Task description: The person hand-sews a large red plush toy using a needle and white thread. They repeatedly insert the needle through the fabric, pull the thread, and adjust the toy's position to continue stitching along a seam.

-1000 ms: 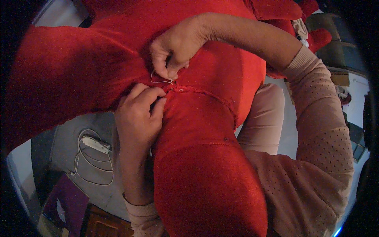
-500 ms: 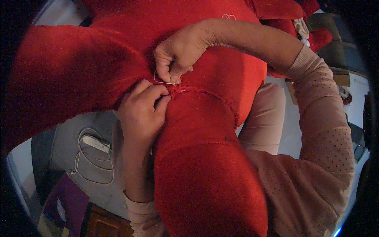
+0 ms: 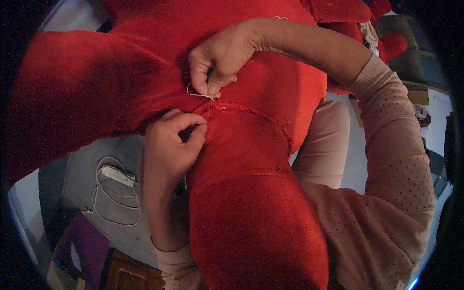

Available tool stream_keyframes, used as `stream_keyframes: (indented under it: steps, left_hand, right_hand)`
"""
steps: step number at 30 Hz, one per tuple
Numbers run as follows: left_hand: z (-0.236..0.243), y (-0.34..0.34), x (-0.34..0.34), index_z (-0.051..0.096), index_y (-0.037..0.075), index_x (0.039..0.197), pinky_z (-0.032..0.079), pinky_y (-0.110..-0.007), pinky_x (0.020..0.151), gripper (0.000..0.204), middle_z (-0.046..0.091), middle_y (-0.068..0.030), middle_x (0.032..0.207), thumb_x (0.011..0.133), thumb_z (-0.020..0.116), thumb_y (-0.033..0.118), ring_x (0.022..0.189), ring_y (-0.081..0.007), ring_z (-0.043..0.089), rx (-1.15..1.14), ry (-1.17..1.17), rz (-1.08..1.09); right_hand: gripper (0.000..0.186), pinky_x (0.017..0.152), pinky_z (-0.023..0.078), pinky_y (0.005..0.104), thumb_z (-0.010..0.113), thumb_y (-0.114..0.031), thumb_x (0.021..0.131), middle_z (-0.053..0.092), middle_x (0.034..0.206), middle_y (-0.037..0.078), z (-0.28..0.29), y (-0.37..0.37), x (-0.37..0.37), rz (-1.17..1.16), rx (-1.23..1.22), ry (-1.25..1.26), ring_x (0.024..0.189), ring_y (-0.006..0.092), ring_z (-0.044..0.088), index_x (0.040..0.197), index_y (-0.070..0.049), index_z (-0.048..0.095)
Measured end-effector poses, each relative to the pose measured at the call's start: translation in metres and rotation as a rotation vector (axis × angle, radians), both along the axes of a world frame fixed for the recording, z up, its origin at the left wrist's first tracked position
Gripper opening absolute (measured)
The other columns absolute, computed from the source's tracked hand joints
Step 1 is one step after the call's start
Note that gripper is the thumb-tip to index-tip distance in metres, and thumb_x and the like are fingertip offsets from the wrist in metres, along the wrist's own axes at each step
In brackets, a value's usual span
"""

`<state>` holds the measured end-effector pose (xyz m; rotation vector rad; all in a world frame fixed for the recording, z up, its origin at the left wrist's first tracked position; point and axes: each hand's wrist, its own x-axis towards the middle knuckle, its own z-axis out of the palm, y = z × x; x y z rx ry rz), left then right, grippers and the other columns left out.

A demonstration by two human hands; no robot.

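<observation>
A large red stuffed figure [image 3: 256, 212] with thick limb-like parts lies across my lap. Along the join of one part runs a rough seam [image 3: 251, 112]. Above that seam, my right hand [image 3: 220, 58] pinches a thin sewing needle [image 3: 211, 108] between thumb and fingers, its lower end down at the cloth. White thread [image 3: 194, 93] loops out beside these fingertips. My left hand [image 3: 169, 142] is closed just below, thumb and forefinger pinched together on the red fabric at the seam's left end. Its other fingers are partly hidden.
At the lower left, a white power strip [image 3: 118, 176] with a coiled cord lies on the grey floor, near a purple panel [image 3: 84, 244] and a brown wooden piece [image 3: 133, 270]. Further red stuffed parts [image 3: 338, 10] and a dark cushioned seat [image 3: 411, 53] are at the upper right.
My left hand has shifted slightly down from the seam, its thumb and forefinger now pinched lower. My right hand has risen slightly, and more of the needle shows between the hands.
</observation>
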<state>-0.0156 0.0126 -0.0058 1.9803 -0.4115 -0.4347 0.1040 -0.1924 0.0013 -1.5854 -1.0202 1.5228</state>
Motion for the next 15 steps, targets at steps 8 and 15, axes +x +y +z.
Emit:
stream_keyframes:
  steps: [8,15]
  left_hand:
    - [0.0,-0.001,0.001,0.069,0.002,0.087,0.05,-0.03,0.068,0.01,0.065,-0.01,0.079,0.079,0.066,0.008,0.072,-0.02,0.063,0.05,-0.018,-0.045]
    - [-0.011,-0.003,0.0,0.067,-0.001,0.088,0.048,-0.035,0.068,0.011,0.063,-0.0156,0.08,0.08,0.062,0.006,0.072,-0.0289,0.062,-0.053,-0.044,-0.068]
  right_hand:
    - [0.013,0.048,0.036,0.0247,0.056,-0.009,0.08,0.05,0.057,-0.001,0.006,-0.002,-0.006,-0.062,-0.011,0.011,0.049,0.0072,0.044,0.072,0.0,0.061]
    - [0.011,0.048,0.036,0.0259,0.056,-0.009,0.079,0.049,0.056,-0.002,0.004,0.004,-0.008,0.0,-0.059,0.003,0.051,0.008,0.044,0.073,-0.001,0.061]
